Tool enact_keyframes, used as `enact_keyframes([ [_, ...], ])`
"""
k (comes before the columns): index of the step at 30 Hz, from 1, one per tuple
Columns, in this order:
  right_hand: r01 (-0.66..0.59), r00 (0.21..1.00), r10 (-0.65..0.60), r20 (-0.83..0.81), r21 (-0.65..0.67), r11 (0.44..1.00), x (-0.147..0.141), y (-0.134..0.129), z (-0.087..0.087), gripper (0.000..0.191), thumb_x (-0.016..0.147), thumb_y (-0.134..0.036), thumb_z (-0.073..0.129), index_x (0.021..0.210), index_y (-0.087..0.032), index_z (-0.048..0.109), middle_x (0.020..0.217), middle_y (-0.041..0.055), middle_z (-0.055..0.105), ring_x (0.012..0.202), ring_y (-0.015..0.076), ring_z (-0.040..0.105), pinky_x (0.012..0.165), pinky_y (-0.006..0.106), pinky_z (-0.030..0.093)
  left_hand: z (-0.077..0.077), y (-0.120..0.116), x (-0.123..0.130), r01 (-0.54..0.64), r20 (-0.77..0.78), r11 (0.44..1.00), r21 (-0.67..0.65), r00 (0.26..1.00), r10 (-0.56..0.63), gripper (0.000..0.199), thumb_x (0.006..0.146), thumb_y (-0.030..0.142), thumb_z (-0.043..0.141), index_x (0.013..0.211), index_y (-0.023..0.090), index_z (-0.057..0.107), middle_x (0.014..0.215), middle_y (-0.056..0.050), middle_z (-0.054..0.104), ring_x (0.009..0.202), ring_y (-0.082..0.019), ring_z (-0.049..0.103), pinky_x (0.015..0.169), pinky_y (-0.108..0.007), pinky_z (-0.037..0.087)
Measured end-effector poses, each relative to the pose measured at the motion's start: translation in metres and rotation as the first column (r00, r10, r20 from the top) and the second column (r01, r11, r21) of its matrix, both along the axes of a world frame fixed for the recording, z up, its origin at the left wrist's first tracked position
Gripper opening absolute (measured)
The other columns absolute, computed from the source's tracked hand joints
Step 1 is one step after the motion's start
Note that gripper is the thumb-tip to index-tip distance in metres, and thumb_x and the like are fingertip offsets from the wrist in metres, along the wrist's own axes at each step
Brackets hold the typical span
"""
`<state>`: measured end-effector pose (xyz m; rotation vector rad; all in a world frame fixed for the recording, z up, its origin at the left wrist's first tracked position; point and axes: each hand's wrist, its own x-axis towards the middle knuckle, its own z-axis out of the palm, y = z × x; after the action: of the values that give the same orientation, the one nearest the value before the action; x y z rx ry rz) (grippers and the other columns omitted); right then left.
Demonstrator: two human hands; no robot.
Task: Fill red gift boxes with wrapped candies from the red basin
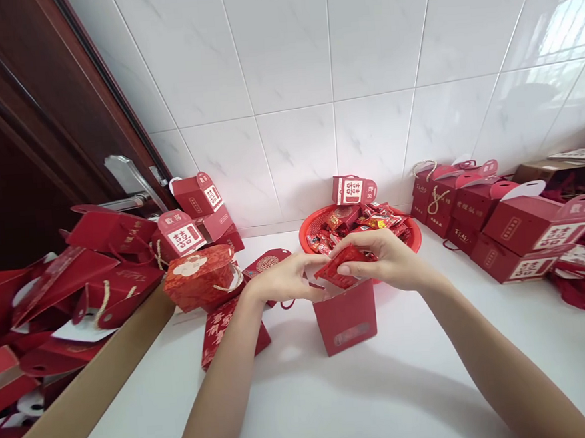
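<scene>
A red box (347,322) stands upright on the white table, its top open. My right hand (375,260) pinches a red packet (340,268) over the box's opening. At the box's upper left rim, my left hand (289,279) has thumb and fingers curled round the edge. Right behind the box sits a red basket (414,234) holding many wrapped sweets (380,218), with a small red box (353,190) at its back edge.
Finished-looking red boxes (528,222) are stacked at the right. More boxes (203,272) stand at the left, beside a cardboard carton (98,376) heaped with red boxes. A tiled wall (298,158) and a door handle (132,180) are behind.
</scene>
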<state>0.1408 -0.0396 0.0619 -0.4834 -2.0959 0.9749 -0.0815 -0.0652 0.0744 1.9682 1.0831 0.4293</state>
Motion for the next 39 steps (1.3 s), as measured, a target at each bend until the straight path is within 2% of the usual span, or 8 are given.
enact_keyframes([
  [5,-0.072,0.972,0.062,0.226,0.036,0.997,0.006,0.004,0.001,0.017,0.089,-0.033,0.068,0.096,-0.018,0.074,0.087,0.003,0.072,0.079,0.0173,0.064,0.069,0.027,0.049,-0.001,0.003,-0.004,0.095,0.019,0.996,0.001,0.995,-0.095,0.049,0.079,0.026,0.07,0.128,0.019,0.068,0.093,-0.003,0.072,0.07,-0.013,0.06,0.063,-0.021,0.049],
  [12,-0.046,0.913,-0.002,0.408,0.108,0.993,0.007,-0.001,0.003,0.014,0.09,-0.03,0.065,0.088,-0.017,0.07,0.075,-0.0005,0.065,0.064,0.0122,0.053,0.056,0.024,0.037,-0.006,0.011,-0.015,0.144,-0.007,0.99,-0.016,0.99,-0.144,0.056,0.086,0.04,0.069,0.138,0.019,0.062,0.092,-0.005,0.073,0.081,-0.016,0.063,0.067,-0.021,0.049],
  [18,0.017,0.953,-0.058,0.298,0.139,0.99,0.007,-0.006,0.003,0.021,0.091,-0.03,0.065,0.108,-0.021,0.071,0.096,0.0028,0.073,0.082,0.0167,0.065,0.068,0.026,0.047,-0.008,0.013,-0.019,0.139,-0.041,0.99,-0.01,0.989,-0.139,0.06,0.089,0.043,0.065,0.143,0.019,0.056,0.098,-0.006,0.073,0.072,-0.013,0.059,0.06,-0.019,0.045],
  [21,0.073,0.969,-0.106,0.225,0.15,0.986,0.009,-0.007,0.004,0.017,0.09,-0.021,0.062,0.103,-0.022,0.073,0.1,0.0035,0.075,0.09,0.0182,0.068,0.076,0.027,0.051,-0.008,0.013,-0.018,0.152,-0.035,0.988,-0.008,0.988,-0.152,0.058,0.089,0.042,0.066,0.142,0.02,0.058,0.11,-0.008,0.072,0.079,-0.014,0.06,0.064,-0.019,0.047],
  [27,-0.011,0.91,-0.093,0.405,0.247,0.969,0.006,-0.011,0.004,0.021,0.092,-0.017,0.058,0.1,-0.022,0.077,0.093,0.0042,0.076,0.078,0.0176,0.067,0.067,0.027,0.048,-0.009,0.014,-0.017,0.192,0.002,0.981,-0.001,0.981,-0.192,0.055,0.089,0.039,0.067,0.142,0.023,0.059,0.122,-0.009,0.071,0.091,-0.016,0.063,0.071,-0.02,0.049],
  [31,0.082,0.93,-0.172,0.325,0.272,0.959,0.011,-0.015,0.009,0.024,0.098,-0.026,0.052,0.108,-0.023,0.074,0.1,0.0055,0.076,0.083,0.0182,0.068,0.067,0.026,0.047,-0.01,0.014,-0.019,0.175,0.016,0.985,-0.008,0.985,-0.175,0.053,0.09,0.038,0.066,0.141,0.026,0.059,0.134,-0.009,0.065,0.101,-0.018,0.063,0.074,-0.021,0.05],
  [36,-0.056,0.846,-0.096,0.524,0.266,0.962,0.014,-0.019,0.013,0.04,0.104,-0.039,0.042,0.084,-0.019,0.071,0.069,0.0021,0.065,0.059,0.0134,0.054,0.055,0.026,0.037,-0.009,0.014,-0.018,0.183,0.006,0.983,-0.019,0.983,-0.183,0.056,0.088,0.04,0.069,0.141,0.023,0.06,0.125,-0.009,0.07,0.1,-0.019,0.064,0.079,-0.025,0.051],
  [39,-0.052,0.848,-0.106,0.52,0.28,0.959,0.012,-0.021,0.014,0.043,0.105,-0.04,0.038,0.086,-0.019,0.07,0.072,0.0026,0.066,0.061,0.0136,0.054,0.058,0.027,0.038,-0.008,0.013,-0.017,0.168,0.003,0.986,-0.008,0.986,-0.168,0.055,0.089,0.039,0.069,0.141,0.023,0.06,0.122,-0.008,0.072,0.096,-0.018,0.065,0.078,-0.024,0.051],
])
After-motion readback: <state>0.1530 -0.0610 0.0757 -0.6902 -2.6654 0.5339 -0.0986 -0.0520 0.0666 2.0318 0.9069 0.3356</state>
